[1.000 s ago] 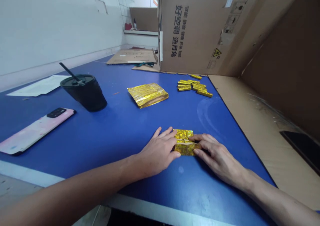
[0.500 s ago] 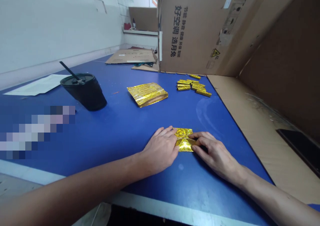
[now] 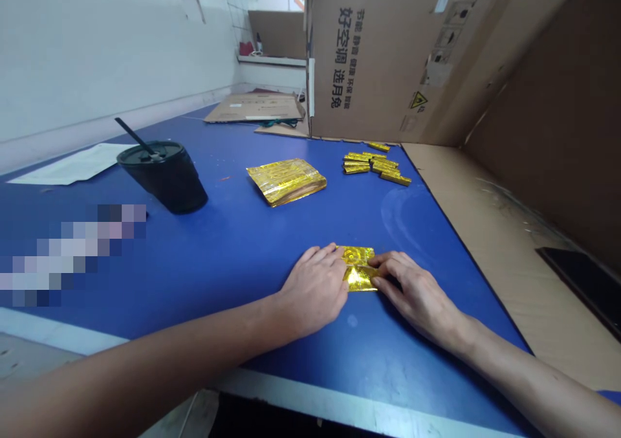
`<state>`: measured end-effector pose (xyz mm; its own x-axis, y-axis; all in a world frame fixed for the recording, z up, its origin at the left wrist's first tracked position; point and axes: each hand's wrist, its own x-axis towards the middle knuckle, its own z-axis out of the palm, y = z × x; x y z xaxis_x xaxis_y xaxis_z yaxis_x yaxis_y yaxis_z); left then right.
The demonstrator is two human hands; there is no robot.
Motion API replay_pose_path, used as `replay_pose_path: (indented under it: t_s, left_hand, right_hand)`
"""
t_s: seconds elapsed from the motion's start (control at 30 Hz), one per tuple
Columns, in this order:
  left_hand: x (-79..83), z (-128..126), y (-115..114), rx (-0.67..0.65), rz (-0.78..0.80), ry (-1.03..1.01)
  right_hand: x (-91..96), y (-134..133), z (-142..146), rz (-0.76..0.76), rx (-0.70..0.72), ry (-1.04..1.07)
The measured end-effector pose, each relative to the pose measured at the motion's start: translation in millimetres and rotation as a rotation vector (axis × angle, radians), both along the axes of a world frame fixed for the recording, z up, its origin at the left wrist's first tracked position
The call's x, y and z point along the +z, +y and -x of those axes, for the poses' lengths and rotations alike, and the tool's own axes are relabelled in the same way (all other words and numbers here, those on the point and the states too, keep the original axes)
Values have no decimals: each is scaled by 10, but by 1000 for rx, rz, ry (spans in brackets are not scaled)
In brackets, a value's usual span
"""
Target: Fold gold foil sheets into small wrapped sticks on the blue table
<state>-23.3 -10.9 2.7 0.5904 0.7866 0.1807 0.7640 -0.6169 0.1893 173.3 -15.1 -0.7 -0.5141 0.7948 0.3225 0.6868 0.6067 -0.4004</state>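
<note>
1. Left hand point(image 3: 314, 289): flat on the blue table point(image 3: 233, 250), fingers close together, tips against the left edge of the foil packet. Narrow rather than wide; I cannot tell whether it grips or only presses.
2. Right hand point(image 3: 418, 294): fingers lying together over the packet's right end, narrow as well. I cannot tell whether they pinch it.
3. Foil packet point(image 3: 358, 270): gold holographic foil, flat on the table between my hands and touching both.
4. Change: the packet is narrower than a second ago, my hands stand closer together, and a folded point shows on its near half.
5. Foil stack point(image 3: 286, 181): a flat gold pile lying on the table, well apart from my hands, toward the box.
6. Foil sticks point(image 3: 376, 168): small folded gold pieces in a loose cluster, farther out, just before the box.
7. Cup point(image 3: 165, 182): black, lidded, tilted by the lens, with a dark straw point(image 3: 133, 139), off to my left.
8. Paper point(image 3: 68, 164): a white sheet at the table's far left.
9. Blurred patch point(image 3: 72, 255): on the table near my left forearm; I cannot tell what it hides.
10. Box point(image 3: 369, 56): brown cardboard, printed in Chinese, standing at the table's far end.
11. Cardboard sheet point(image 3: 485, 231): to my right, with a dark slab point(image 3: 579, 283) lying on it.
</note>
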Motion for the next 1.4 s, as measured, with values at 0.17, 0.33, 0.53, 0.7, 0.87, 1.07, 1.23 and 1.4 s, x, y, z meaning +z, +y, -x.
replay_pose_path:
  t_s: [0.17,0.33,0.53,0.7,0.87,1.07,1.23,1.4]
  left_hand:
    - [6,2,-4,-10,-7,-2]
    - [16,-5,-11,5,13,-23]
    - [25,0,2,34,29,-76]
    - [32,13,16,28,44,-95]
    - [47,22,5,16,87,-88]
    - [23,22,18,14,57,-99]
    - [-15,2,22,28,52,-108]
    - [-22,-7,14,33,56,-125]
  right_hand:
    - [9,-2,11,15,12,-24]
    - [3,-7,15,15,1,-24]
    - [0,-17,14,12,0,-39]
    - [9,-26,12,19,3,-44]
    - [1,-23,5,7,14,-33]
    - [2,-23,7,16,11,-38]
    - [4,-10,13,18,6,-35]
    - [-10,-19,13,3,-37,-5]
